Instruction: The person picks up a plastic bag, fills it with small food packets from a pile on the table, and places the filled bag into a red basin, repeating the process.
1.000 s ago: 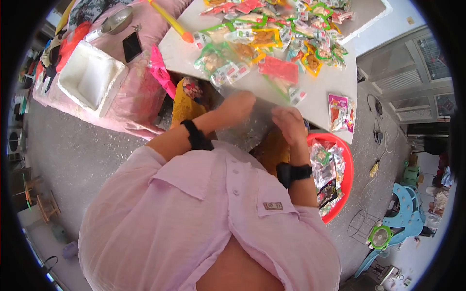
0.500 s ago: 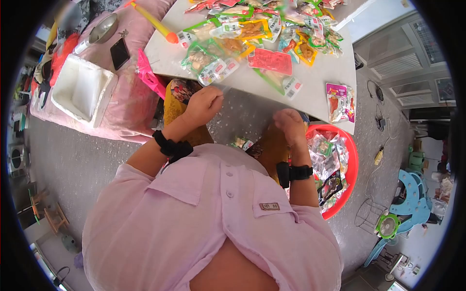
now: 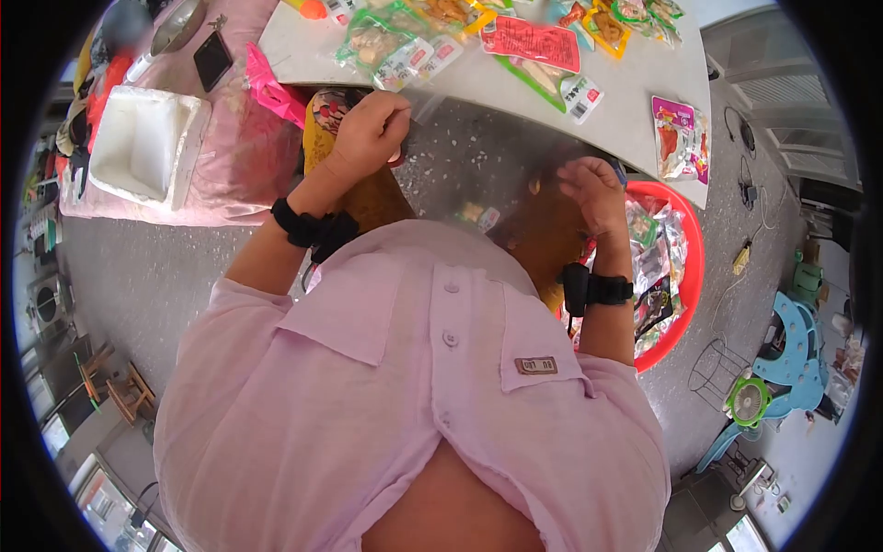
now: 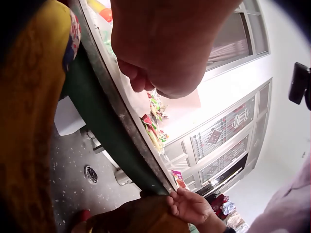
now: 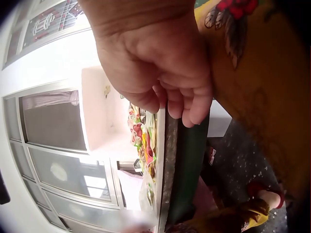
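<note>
In the head view my left hand is raised just off the table's front edge, its fingers curled. A strip of clear plastic film shows right at the fingertips; I cannot tell whether the fingers pinch it. The left wrist view shows the same hand from beneath, with nothing visible in it. My right hand hovers over the right thigh, near the table edge, its fingers loosely bent and holding nothing. On the table, sealed food packets lie beyond the hands: a red one, a green-edged one and a green clear one.
A red basin full of packets stands beside the right forearm. One purple packet lies at the table's right corner. To the left, a white foam box rests on a pink-covered bed. Another small packet lies low between the knees.
The hands have drawn apart: the left moved left, away from the right, and its fingers are now curled. The head view has shifted, so table and packets sit higher in it.
</note>
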`<move>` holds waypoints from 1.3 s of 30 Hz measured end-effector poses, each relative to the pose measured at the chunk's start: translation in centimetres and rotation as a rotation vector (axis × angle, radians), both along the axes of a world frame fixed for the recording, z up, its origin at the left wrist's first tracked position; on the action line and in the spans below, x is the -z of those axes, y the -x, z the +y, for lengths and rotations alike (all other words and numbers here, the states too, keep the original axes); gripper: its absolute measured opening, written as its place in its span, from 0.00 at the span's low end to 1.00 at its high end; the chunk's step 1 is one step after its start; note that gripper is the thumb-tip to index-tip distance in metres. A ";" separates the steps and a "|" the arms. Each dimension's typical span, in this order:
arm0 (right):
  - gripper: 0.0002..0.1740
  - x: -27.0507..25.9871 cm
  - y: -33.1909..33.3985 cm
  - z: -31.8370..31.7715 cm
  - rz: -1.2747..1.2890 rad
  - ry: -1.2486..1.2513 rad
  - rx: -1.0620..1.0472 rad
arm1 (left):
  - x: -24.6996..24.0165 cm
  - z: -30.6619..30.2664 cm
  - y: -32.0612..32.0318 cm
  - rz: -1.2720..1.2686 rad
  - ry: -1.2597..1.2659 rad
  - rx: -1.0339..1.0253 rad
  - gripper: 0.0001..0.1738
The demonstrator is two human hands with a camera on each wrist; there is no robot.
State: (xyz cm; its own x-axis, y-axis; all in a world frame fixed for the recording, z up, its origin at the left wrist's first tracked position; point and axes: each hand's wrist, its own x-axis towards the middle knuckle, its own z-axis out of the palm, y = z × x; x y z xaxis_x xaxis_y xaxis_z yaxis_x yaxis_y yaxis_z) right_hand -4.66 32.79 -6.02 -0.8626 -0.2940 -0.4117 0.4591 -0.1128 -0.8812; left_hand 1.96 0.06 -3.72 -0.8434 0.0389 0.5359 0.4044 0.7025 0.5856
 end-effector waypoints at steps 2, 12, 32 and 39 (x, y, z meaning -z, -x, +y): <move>0.07 0.1 -0.1 0.4 0.006 -0.010 -0.017 | 0.8 -0.2 -1.2 -0.077 0.013 -0.009 0.05; 0.07 -1.8 -1.0 2.2 -0.010 -0.042 0.017 | 3.4 -2.0 -4.5 -0.162 0.025 -0.102 0.05; 0.06 1.7 0.9 6.0 -0.103 0.164 0.128 | 3.9 -2.3 -3.6 -0.144 0.073 -0.113 0.05; 0.06 -2.6 -0.8 4.2 -0.030 0.128 0.092 | 4.0 -3.5 -4.7 -0.197 0.042 -0.152 0.07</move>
